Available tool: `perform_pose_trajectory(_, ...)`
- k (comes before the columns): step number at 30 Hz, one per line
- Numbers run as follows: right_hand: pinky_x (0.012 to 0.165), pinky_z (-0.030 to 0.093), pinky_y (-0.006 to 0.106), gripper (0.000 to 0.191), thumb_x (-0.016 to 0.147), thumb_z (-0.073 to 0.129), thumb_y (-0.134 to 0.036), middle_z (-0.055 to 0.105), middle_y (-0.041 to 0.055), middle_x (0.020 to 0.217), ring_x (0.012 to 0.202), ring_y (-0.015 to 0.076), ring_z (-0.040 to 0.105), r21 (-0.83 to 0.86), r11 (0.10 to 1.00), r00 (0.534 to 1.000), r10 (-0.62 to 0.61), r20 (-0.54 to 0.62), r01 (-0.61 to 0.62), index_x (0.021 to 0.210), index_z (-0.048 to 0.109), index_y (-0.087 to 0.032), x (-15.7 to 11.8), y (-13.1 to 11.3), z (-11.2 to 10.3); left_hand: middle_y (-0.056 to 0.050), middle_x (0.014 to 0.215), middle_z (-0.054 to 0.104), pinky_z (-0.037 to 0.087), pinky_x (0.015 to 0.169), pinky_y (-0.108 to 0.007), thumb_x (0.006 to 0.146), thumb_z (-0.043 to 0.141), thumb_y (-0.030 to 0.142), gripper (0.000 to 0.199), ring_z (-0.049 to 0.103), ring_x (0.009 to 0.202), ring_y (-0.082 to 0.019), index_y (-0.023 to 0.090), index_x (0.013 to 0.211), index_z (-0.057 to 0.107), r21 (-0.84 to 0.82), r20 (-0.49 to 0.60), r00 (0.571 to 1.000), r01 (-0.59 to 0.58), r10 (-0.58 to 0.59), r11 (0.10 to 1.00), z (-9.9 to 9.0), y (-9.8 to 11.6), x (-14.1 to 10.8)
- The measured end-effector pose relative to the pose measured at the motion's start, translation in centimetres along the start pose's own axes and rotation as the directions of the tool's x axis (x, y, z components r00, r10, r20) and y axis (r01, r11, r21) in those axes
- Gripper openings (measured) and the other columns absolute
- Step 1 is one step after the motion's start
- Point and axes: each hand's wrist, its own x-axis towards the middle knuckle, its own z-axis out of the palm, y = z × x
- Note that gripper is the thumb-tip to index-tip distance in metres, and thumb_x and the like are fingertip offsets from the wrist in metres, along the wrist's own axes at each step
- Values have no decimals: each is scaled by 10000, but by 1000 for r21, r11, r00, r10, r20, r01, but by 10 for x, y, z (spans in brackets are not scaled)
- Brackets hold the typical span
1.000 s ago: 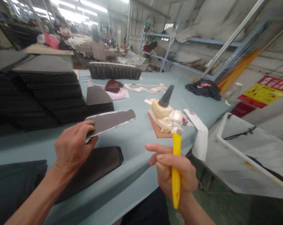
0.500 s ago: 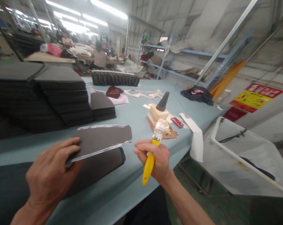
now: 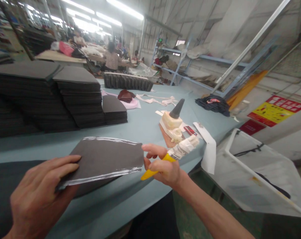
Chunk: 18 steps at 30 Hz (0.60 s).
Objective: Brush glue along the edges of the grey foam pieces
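Note:
A dark grey panel point(image 3: 108, 156) with white, wet-looking strips along its two long edges is raised above the table. Its left end is gripped by my left hand point(image 3: 43, 192). My right hand point(image 3: 165, 166) holds a yellow-handled brush point(image 3: 150, 172), its bristles point(image 3: 188, 144) coated white and pointing right. The fingertips of that hand touch the panel's right end. Under the panel lies more dark material point(image 3: 98, 186), partly hidden. Beyond the brush stands a cream-coloured container point(image 3: 171, 122) with a dark cone point(image 3: 178, 109) on top, on a brown board point(image 3: 165, 137).
Tall stacks of dark panels point(image 3: 78, 99) stand at the left of the blue-green table point(image 3: 145, 116). A row of dark pieces point(image 3: 127, 82), a red box point(image 3: 190, 130) and dark cloth point(image 3: 212, 103) lie farther back. A white-framed bin point(image 3: 252, 172) is at the right. People sit in the background.
My right hand has brought its fingertips to the panel's right end, and the brush has tipped over to point right. The panel has turned its face more toward me. The view has shifted slightly.

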Motion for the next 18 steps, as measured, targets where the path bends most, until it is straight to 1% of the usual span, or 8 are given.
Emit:
perform_pose_trajectory(2,698,644,247,254,935,656,-72,800,18,1227,824,125,748,20,998,998,-54,32,54,776,677,-270,2,1,-1,106,1339,737,567,1035,-634,748,658,357,780,751,1166,-380,666,1449,508,-96,-158,986,40,-55,995,0,18,6)
perform_pose_trajectory(3,711,649,253,235,931,645,-84,803,20,1185,841,135,748,29,996,995,-81,51,79,791,686,-269,3,2,-2,93,1307,756,572,1000,-609,788,656,363,665,763,1127,-369,616,1399,584,-115,-223,973,30,-55,993,1,25,9)
perform_pose_trajectory(5,717,651,257,175,928,634,-121,796,22,1055,818,143,731,53,993,988,-108,108,102,843,692,-262,3,3,-2,31,1228,796,576,889,-519,855,691,356,391,789,999,-337,440,1236,711,-67,-331,942,-77,51,995,2,33,14)
perform_pose_trajectory(7,727,649,261,111,925,646,-152,769,21,965,789,149,714,83,992,981,-103,164,90,909,689,-253,4,3,-3,-44,1144,819,550,810,-460,893,737,342,192,791,909,-315,292,1077,726,4,-382,907,-194,180,981,2,34,17)
perform_pose_trajectory(9,754,648,268,94,920,667,-170,756,21,952,792,155,712,115,992,974,-75,213,52,961,688,-252,5,1,-3,-102,1119,817,537,818,-450,916,746,326,159,786,923,-319,227,1036,710,24,-372,900,-235,227,972,1,32,18)
perform_pose_trajectory(13,694,627,250,164,923,645,-181,739,1,888,726,152,693,156,987,969,-16,247,-24,1060,688,-260,11,-5,-3,-121,1115,812,532,823,-455,917,748,309,173,776,934,-319,217,1058,706,4,-371,901,-242,226,970,-3,33,16)
perform_pose_trajectory(16,621,593,234,226,940,603,-188,717,-26,797,644,143,664,166,986,982,-30,187,-1,1149,662,-248,17,-14,-5,-114,1133,811,522,811,-464,920,729,313,161,771,932,-311,236,1060,708,-23,-381,900,-236,210,971,-4,36,13)
perform_pose_trajectory(18,610,580,245,211,954,583,-206,747,-21,838,648,147,673,104,993,985,-66,157,50,1147,653,-253,20,-20,-7,-109,1140,811,519,808,-475,910,729,328,174,770,936,-311,250,1064,709,-51,-399,897,-228,189,972,-2,36,9)
